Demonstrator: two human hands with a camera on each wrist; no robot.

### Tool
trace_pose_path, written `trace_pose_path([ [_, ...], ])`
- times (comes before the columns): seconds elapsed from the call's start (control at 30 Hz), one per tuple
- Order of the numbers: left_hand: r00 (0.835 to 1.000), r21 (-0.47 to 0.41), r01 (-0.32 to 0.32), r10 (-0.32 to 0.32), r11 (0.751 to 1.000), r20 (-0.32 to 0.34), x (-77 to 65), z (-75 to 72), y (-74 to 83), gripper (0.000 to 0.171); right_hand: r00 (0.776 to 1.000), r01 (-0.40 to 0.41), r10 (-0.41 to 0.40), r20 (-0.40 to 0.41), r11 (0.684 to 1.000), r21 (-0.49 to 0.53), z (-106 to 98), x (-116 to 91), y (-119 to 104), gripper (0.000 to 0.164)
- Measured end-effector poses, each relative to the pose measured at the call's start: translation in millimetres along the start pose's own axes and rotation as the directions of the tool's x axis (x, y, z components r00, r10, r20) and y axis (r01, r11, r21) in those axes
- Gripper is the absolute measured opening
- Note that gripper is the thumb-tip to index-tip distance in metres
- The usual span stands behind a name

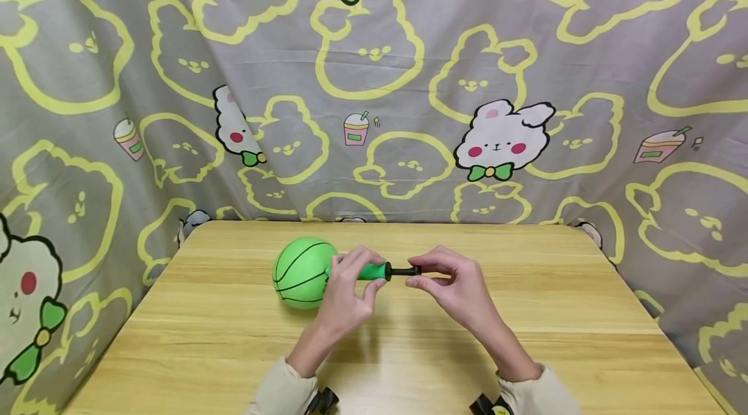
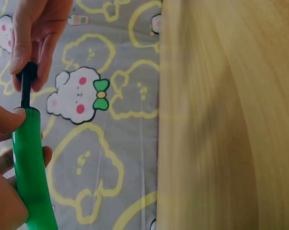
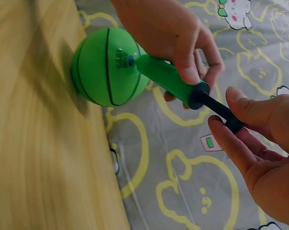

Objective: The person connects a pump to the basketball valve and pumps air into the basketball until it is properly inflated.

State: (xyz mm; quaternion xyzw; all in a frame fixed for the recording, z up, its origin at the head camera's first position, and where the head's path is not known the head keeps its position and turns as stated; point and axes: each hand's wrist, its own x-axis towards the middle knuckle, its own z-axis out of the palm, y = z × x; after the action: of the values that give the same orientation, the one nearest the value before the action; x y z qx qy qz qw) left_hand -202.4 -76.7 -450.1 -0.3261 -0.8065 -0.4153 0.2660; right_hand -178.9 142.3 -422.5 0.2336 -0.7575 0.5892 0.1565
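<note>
A green ball with black basketball lines [image 1: 302,272] sits on the table, left of both hands. My left hand [image 1: 347,288] grips the green barrel of a small hand pump [image 1: 372,271], its fingers and thumb wrapped round it. In the right wrist view, the pump's narrow end meets the ball [image 3: 106,67] at a small blue fitting [image 3: 131,60]. My right hand [image 1: 452,282] pinches the black handle [image 3: 234,125] between thumb and fingers. Part of the black rod [image 3: 216,106] shows between barrel and handle. The pump lies roughly level, pointing left into the ball.
The wooden table [image 1: 409,363] spreads under the hands and ball. Behind it and at both sides hangs a grey curtain [image 1: 403,110] printed with yellow bear outlines and white cartoon heads. Black straps with devices [image 1: 321,400] sit at the wrists by light sleeves.
</note>
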Motion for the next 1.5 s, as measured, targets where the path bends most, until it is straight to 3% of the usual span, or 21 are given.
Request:
trace_pose_path([
  [0.27,1.000,0.005,-0.007,0.007,1.000,0.028,-2.9,2.6,3.7,0.028,1.000,0.015,-0.015,0.004,1.000,0.014,13.6,-1.0,4.2,0.023],
  [0.5,0.999,-0.013,-0.016,0.016,1.000,0.034,-1.5,0.9,2.3,0.028,0.999,-0.002,0.000,0.048,0.999,0.040,8.1,-0.1,-0.5,0.022],
  [1.5,0.999,-0.037,0.021,-0.022,0.999,-0.026,4.0,-16.1,-11.4,0.032,0.994,0.033,-0.038,0.107,0.998,0.051,-57.3,2.8,-20.5,0.028],
])
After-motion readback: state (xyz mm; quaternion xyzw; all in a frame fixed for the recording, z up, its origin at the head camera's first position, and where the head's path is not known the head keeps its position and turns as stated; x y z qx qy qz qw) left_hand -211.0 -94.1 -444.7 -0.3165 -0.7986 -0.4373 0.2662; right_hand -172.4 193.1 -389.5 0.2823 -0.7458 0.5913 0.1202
